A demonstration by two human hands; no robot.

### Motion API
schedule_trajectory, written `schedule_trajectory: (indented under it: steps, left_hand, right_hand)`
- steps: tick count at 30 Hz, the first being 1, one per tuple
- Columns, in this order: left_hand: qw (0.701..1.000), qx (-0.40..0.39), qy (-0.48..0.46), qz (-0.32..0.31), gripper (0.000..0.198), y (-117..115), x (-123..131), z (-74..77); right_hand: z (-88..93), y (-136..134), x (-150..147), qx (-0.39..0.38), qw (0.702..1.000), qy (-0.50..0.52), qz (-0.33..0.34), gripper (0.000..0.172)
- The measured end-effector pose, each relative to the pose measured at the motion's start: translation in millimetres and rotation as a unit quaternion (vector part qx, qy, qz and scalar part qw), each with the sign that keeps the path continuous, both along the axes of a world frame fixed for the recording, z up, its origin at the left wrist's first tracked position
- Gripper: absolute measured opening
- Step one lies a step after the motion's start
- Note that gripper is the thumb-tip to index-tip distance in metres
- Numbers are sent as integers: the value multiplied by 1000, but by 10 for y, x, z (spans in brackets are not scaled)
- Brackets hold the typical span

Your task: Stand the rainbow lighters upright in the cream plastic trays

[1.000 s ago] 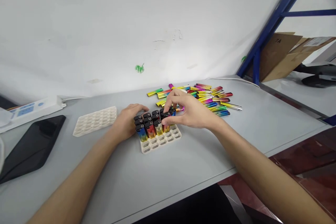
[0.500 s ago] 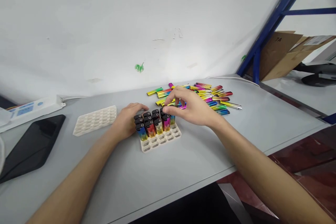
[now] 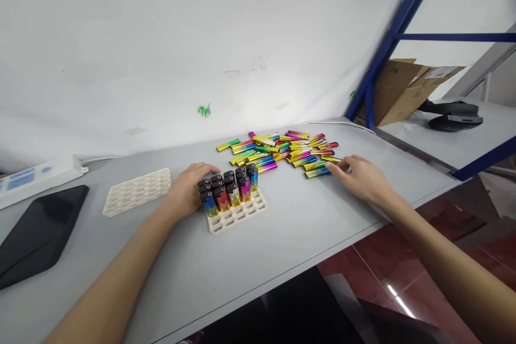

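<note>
While the left hand [image 3: 186,192] lies on the grey bench [image 3: 282,236] with its fingers loosely cupped against the left side of a block of standing lighters [image 3: 228,189], the right hand [image 3: 362,177] is stretched out to the right. The right hand's fingers are curled and its fingertips [image 3: 336,167] touch the outermost of the loose lighters [image 3: 282,149]; whether one is pinched cannot be told. The cupped left hand seems placed to brace the cream tray [image 3: 242,216] against sliding. The loose pile lies between the hands and a little beyond them, within easy reach of the right one. The tray is a pale honeycomb of oval pockets: those next to the left hand are filled, and the row nearest the viewer is vacant. Each standing lighter is upright, with a black cap on top and a shiny body shading through blue, red, yellow and purple. The loose ones lie flat and crisscrossed, mirror-bright in gold, green, pink and blue. Out past the left hand lie a second, unfilled tray [image 3: 137,192], a dark flat device [image 3: 38,228] and a white unit [image 3: 36,173]. Past the right hand stand a blue frame [image 3: 393,37] and a cardboard box [image 3: 403,91].
</note>
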State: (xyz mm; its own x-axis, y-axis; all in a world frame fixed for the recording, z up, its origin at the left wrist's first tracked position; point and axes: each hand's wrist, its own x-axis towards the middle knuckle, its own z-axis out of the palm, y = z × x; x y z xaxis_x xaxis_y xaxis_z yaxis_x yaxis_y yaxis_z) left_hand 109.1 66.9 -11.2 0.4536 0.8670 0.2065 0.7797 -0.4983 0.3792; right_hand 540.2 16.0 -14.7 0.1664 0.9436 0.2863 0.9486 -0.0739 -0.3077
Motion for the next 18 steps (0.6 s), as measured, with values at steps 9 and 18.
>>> schedule_trajectory:
  steps: [9, 18]
  left_hand:
    - [1000, -1, 7, 14, 42, -26, 4, 26]
    - [1000, -1, 20, 16, 44, -23, 4, 36]
  right_hand:
    - [-52, -46, -337, -23, 998, 50, -33, 47]
    - [-87, -27, -345, -26, 992, 86, 92, 38]
